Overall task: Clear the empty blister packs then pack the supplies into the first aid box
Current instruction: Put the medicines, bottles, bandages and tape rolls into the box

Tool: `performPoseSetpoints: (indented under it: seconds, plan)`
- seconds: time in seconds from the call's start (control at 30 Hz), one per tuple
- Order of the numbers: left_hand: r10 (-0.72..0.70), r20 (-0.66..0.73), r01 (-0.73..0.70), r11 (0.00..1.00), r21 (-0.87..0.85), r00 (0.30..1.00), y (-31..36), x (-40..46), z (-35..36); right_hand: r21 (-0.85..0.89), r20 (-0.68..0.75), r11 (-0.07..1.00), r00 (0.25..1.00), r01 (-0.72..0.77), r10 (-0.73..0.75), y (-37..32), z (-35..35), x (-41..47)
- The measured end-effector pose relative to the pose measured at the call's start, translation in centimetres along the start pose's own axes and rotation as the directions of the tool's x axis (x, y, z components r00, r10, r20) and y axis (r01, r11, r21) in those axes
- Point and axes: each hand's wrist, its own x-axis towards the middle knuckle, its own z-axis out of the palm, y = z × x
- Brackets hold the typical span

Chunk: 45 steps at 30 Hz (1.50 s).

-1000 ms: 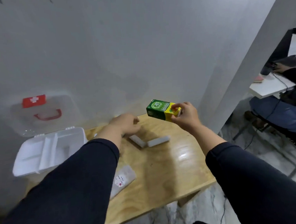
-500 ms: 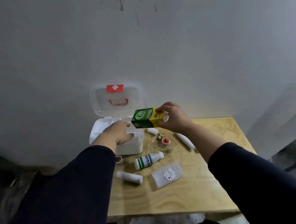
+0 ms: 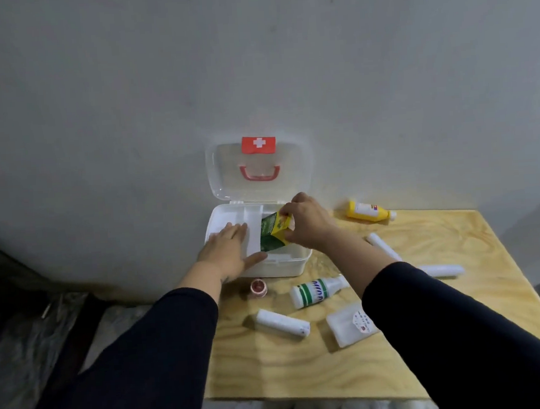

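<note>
At the far left of a small wooden table (image 3: pixel 431 336), hard against a grey wall, a white first aid box (image 3: pixel 285 265) stands with its clear lid (image 3: pixel 292 174) raised upright. The person's right hand (image 3: pixel 308 224) pinches a green and yellow carton (image 3: pixel 272 236) by its upper end, fingers clamped on it, and tilts it down into the right side of the box. The left hand (image 3: pixel 226 253) lies flat, fingers apart and holding nothing, over the box's left side and near rim, apparently steadying it. No blister packs are visible, so packing seems under way. The main risk, as a judgement: the carton enters at an angle and could catch on the divider or the near rim, wedging or sitting too high for the lid to close. Should the flat hand lift, a push from the carton might slide the light box along the table. Other supplies wait loose on the table: a yellow bottle (image 3: pixel 370 211) far right, a green-striped white bottle (image 3: pixel 316 292) just near the box, white rolls (image 3: pixel 283 323), a small red-rimmed pot (image 3: pixel 258 287) and a clear packet (image 3: pixel 350 325). The round ones lie on their sides and could roll if a sleeve (image 3: pixel 463 334) brushes them.
</note>
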Motion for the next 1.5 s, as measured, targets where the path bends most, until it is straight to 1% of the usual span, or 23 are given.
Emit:
performPoseSetpoints:
  seconds: [0.1,0.23,0.43,0.5,0.6,0.77,0.9,1.0,1.07,1.2,1.3,1.37,1.5]
  plan:
    - [0.048,-0.042,-0.047,0.998,0.029,0.998,-0.4,0.0,0.7,0.051,0.011,0.997,0.998,-0.06,0.06,-0.3,2.4,0.9]
    - [0.078,-0.099,-0.07,0.994,0.079,0.992,-0.7,0.2,1.7,0.1,0.056,0.984,0.988,-0.147,0.142,-0.4,4.9,2.1]
    - [0.081,-0.103,-0.068,0.99,0.123,0.991,-1.0,0.4,2.2,0.102,0.012,0.969,0.975,-0.224,0.224,-1.1,7.1,3.1]
    - [0.075,-0.098,-0.061,0.988,0.139,0.992,-1.1,0.5,2.3,0.112,0.016,0.969,0.976,-0.219,0.219,-1.1,6.9,3.0]
    - [0.069,-0.094,-0.053,0.986,0.16,0.993,-1.2,0.7,2.6,0.132,0.0,0.977,0.985,-0.17,0.171,-0.7,5.4,2.3]
    - [0.066,-0.089,-0.048,0.982,0.184,0.994,-1.1,0.8,2.5,0.22,-0.114,0.975,0.993,-0.016,0.042,0.8,2.1,-1.4]
    - [0.055,-0.096,-0.039,0.985,0.169,0.994,-1.2,0.7,2.5,0.307,-0.148,0.95,0.983,-0.059,0.109,3.7,0.4,-5.0]
    - [0.063,-0.098,-0.045,0.984,0.175,0.993,-1.2,0.6,2.5,0.317,-0.103,0.937,0.977,-0.148,0.189,6.4,0.5,-8.5]
    - [0.062,-0.105,-0.043,0.983,0.177,0.993,-1.2,0.6,2.6,0.302,-0.048,0.932,0.973,-0.2,0.225,8.2,1.2,-11.1]
    - [0.064,-0.112,-0.042,0.981,0.191,0.992,-1.2,0.7,2.8,0.236,0.112,0.939,0.967,-0.251,0.23,10.7,3.0,-15.2]
    - [0.062,-0.107,-0.04,0.98,0.197,0.992,-1.2,0.8,2.7,0.205,0.192,0.947,0.959,-0.249,0.21,11.4,4.5,-16.5]
    - [0.065,-0.115,-0.041,0.979,0.198,0.991,-1.3,0.8,2.8,0.194,0.204,0.952,0.959,-0.236,0.196,11.7,5.4,-16.9]
    - [0.067,-0.121,-0.043,0.98,0.193,0.99,-1.4,1.0,3.1,0.21,0.153,0.957,0.973,-0.2,0.17,12.3,6.1,-16.9]
